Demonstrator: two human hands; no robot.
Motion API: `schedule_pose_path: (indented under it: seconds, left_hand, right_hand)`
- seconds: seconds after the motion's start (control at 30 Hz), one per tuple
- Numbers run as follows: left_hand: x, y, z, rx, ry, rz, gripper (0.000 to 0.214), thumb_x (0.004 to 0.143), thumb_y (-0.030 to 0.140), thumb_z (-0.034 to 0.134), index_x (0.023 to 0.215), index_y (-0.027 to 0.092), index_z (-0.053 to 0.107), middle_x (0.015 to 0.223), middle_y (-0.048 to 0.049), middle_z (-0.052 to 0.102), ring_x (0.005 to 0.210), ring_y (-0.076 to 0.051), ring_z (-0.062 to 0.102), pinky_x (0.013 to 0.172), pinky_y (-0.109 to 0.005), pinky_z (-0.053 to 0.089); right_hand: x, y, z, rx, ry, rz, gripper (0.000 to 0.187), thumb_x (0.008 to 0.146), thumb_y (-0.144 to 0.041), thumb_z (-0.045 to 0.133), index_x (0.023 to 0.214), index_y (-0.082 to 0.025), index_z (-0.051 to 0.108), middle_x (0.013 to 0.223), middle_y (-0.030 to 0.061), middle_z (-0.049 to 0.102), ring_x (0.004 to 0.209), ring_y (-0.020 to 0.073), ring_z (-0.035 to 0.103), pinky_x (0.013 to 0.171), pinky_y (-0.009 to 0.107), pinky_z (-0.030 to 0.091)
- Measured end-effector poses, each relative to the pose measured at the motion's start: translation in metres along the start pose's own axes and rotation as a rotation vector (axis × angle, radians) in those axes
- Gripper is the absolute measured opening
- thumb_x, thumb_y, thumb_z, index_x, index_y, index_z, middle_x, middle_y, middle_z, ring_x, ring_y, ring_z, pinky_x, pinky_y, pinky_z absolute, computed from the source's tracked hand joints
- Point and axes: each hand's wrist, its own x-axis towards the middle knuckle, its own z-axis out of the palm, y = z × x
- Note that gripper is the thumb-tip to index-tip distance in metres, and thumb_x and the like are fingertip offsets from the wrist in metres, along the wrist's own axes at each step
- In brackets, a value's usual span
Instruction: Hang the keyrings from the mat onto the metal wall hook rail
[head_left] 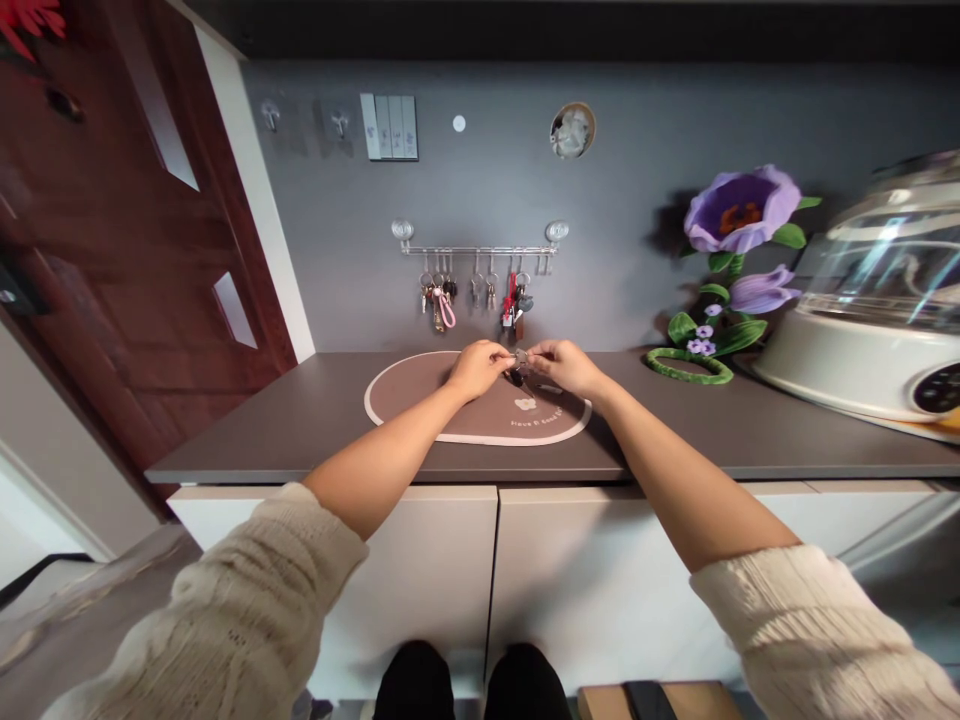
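Note:
Over the brown oval mat (405, 395), my left hand (480, 368) and my right hand (568, 366) meet, thumbs and fingers pinched. Between their fingertips is a small bunch of keys (519, 358) on a metal ring, with a dark piece hanging just below it. Which part each hand grips is too small to tell. Just behind the hands, a clear hook rail (480, 250) on the grey wall carries several key sets, among them one with a pink loop (448, 310) and one with a red strap (510, 295).
A purple flower ornament (742, 215) stands on the dark countertop (315, 420) to the right. Beyond it is a white appliance with a clear lid (877, 340). White cabinet doors (420, 560) lie below, and a dark red door (150, 250) is at left.

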Motion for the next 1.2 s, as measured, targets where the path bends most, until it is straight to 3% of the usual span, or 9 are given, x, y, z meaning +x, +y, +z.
schedule_pose_path:
  seconds: [0.23, 0.43, 0.63, 1.0, 1.2]
  left_hand:
    - [-0.001, 0.002, 0.001, -0.026, -0.006, -0.03, 0.02, 0.07, 0.032, 0.059, 0.081, 0.016, 0.065, 0.078, -0.0044, 0.06, 0.069, -0.013, 0.053, 0.067, -0.026, 0.042]
    - [0.0, 0.006, -0.002, 0.001, 0.009, 0.038, 0.017, 0.077, 0.026, 0.051, 0.072, 0.017, 0.065, 0.072, -0.0031, 0.061, 0.072, -0.014, 0.052, 0.069, -0.026, 0.04]
    - [0.002, 0.005, -0.005, 0.021, 0.099, 0.074, 0.019, 0.08, 0.023, 0.046, 0.078, 0.018, 0.064, 0.077, -0.0032, 0.06, 0.076, -0.014, 0.051, 0.072, -0.026, 0.038]
    - [0.003, 0.013, -0.012, 0.055, 0.15, 0.069, 0.019, 0.082, 0.021, 0.041, 0.077, 0.018, 0.06, 0.078, -0.0036, 0.056, 0.077, -0.015, 0.05, 0.073, -0.026, 0.037]
    - [0.005, 0.013, -0.013, -0.016, 0.199, 0.034, 0.017, 0.081, 0.02, 0.042, 0.075, 0.017, 0.058, 0.078, -0.0033, 0.057, 0.077, -0.014, 0.05, 0.073, -0.026, 0.038]
  right_hand:
    - [0.001, -0.004, 0.001, 0.319, -0.006, 0.018, 0.04, 0.068, -0.051, 0.056, 0.071, -0.011, 0.057, 0.053, -0.0028, 0.049, 0.05, 0.0062, 0.04, 0.053, 0.021, 0.036]
    - [0.001, -0.009, 0.003, 0.578, 0.091, 0.114, 0.023, 0.069, -0.035, 0.063, 0.073, -0.013, 0.06, 0.06, -0.0002, 0.058, 0.054, 0.0072, 0.048, 0.058, 0.021, 0.042]
    - [0.003, -0.007, 0.004, 0.831, 0.123, 0.249, 0.008, 0.069, -0.019, 0.065, 0.071, -0.013, 0.061, 0.059, 0.0001, 0.058, 0.053, 0.0063, 0.052, 0.058, 0.02, 0.046]
    - [0.003, -0.007, 0.005, 0.88, 0.105, 0.245, 0.013, 0.064, -0.017, 0.069, 0.072, -0.013, 0.06, 0.058, -0.0015, 0.058, 0.045, 0.0034, 0.046, 0.046, 0.017, 0.04]
    - [0.004, -0.003, 0.01, 0.847, 0.066, 0.222, 0.019, 0.06, -0.023, 0.072, 0.072, -0.013, 0.061, 0.059, -0.0007, 0.06, 0.047, 0.0042, 0.048, 0.051, 0.018, 0.043]
